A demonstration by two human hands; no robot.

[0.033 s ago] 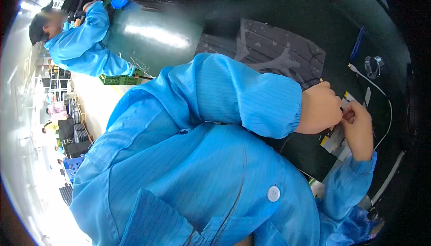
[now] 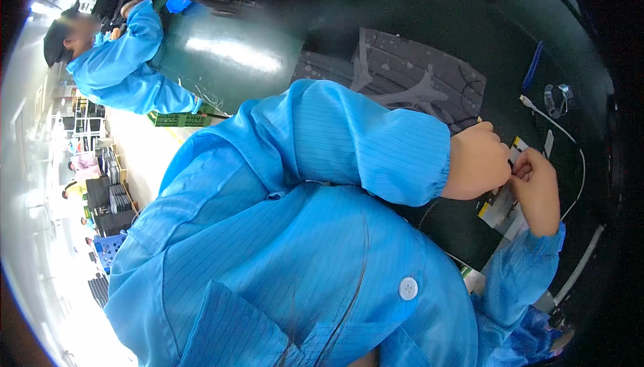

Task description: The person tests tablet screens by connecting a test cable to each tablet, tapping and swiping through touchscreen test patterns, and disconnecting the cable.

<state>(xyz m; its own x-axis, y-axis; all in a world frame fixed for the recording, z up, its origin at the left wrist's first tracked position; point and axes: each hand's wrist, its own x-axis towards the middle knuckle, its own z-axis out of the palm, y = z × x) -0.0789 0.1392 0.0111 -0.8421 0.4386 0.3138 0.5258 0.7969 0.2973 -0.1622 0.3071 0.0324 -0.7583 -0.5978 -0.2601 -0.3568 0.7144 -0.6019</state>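
Observation:
My left hand reaches across from the left, its fingers curled closed and its knuckles toward me. Facing it, my right hand is closed in a pinch, fingertips almost meeting the left ones. Whatever the fingertips hold between them is too small and too hidden to make out. Under both hands lies a flat silvery-white piece with yellow and dark edges, partly covered by the fingers.
A white cable curves past my right hand. Beyond it lie a clear ring-shaped item and a blue stick-like tool. Dark sheets in clear film rest on the dark green table. A co-worker works at the far left.
My right hand has shifted very slightly, its fingertips staying close to the left hand. Little else differs.

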